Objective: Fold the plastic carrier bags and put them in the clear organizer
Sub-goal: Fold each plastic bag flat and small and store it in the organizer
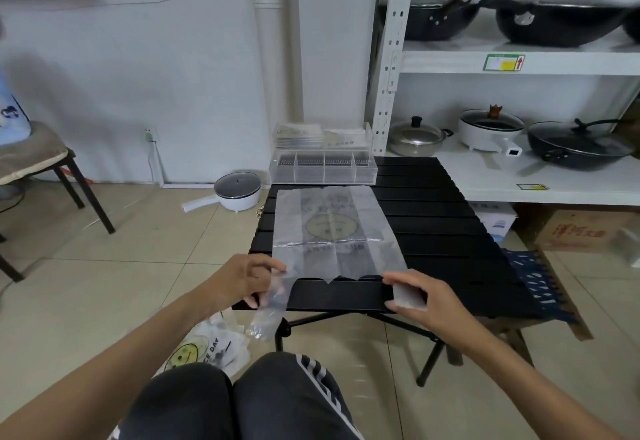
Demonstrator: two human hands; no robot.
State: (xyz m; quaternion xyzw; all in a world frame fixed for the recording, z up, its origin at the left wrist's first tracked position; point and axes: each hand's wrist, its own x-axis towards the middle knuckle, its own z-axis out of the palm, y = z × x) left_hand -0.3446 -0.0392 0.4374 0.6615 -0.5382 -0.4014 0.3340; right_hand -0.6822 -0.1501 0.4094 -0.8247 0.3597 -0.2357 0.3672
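Translucent carrier bag point(329, 228), yellow smiley print: spread flat on black slatted desk point(433, 218), handles toward the person. Left hand point(242, 280): fingers pinch the left handle, which hangs over the near desk edge. Right hand point(420, 297): fingers grip the right handle. Clear organizer point(322, 171): four compartments, far desk edge, beyond the bag. More bags point(207, 349): floor, beside the knees.

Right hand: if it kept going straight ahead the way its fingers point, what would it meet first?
Probably the carrier bag spread on the black table; the right hand already pinches its near handle and points left-forward across it. Depth is uncertain.
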